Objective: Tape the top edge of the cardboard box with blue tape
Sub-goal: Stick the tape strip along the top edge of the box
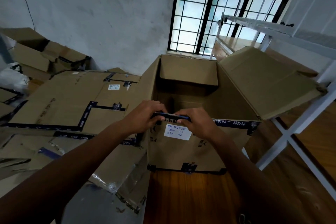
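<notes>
Two bare arms reach out from under me, and both hands meet at the near top edge of the cardboard box (183, 151). My left hand (145, 114) and my right hand (197, 123) each pinch the blue tape (171, 115) with fingers closed on it, pressing it down over the rim. That piece sits right above the white label (177, 131) stuck on the front of the box.

I see the box standing open on the brown floor (190, 196), with its right flap (269, 82) sticking up and out. More blue tape already runs along the rim to the right of my hands. Flat boxes (63, 105) lie in a pile to the left, just beside the open one.

I think the tape is thin, light and very sticky, so it can fold onto itself if I let it go slack. Best to hold it by its two ends and keep it pulled tight. I judge the cardboard to be stiff but bendy at the rim, so I should press gently and rub along the edge, not push hard inward.
</notes>
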`<state>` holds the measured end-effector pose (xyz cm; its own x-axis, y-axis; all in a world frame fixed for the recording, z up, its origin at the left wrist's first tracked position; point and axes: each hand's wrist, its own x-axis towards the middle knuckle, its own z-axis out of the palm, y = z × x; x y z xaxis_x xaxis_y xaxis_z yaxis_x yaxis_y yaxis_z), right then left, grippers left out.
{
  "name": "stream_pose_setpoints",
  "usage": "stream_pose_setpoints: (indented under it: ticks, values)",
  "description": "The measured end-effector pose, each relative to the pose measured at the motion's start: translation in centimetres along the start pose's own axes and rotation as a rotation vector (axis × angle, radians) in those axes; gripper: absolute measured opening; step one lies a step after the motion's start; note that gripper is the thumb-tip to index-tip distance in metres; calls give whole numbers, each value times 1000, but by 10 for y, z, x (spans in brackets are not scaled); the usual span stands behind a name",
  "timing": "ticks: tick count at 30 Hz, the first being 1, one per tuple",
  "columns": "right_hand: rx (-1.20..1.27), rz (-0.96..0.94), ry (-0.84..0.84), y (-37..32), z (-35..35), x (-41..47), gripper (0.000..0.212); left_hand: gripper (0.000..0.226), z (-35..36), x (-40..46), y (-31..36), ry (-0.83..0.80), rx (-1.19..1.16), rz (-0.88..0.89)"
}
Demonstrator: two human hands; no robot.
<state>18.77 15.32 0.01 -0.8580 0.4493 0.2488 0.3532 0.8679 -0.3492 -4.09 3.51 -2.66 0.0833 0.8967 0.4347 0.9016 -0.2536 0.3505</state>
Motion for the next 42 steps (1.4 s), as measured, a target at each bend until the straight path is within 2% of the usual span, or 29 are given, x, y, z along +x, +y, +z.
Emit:
stream_pose_setpoints:
  ticks: [5,9,16,22,25,31,34,37,42]
  values:
    - [85,71,-77,0,-15,3,29,13,-8,3,7,1,-69,-55]
    - [67,0,-95,5,-17,3,21,10,-8,1,8,3,-53,-46]
    - [14,-49,-130,7,-15,1,26,17,-13,-3,5,-61,-29,-50]
    - [10,-34,8,1,-7,3,20,10,-11,2,14,-21,-13,-93]
    - [-10,-18,5,-3,-8,4,19,9,-15,5,17,-62,26,-97]
    - [4,-27,68,-15,-10,11,19,19,-15,25,47,-122,265,-64]
    - [-21,14,103,-18,-6,16,8,19,-6,30,59,-98,281,-96]
    - [-69,48,136,-22,0,16,24,15,-4,30,59,-61,284,-131]
    - [-34,43,132,-23,-4,16,8,14,-12,34,61,-102,276,-153]
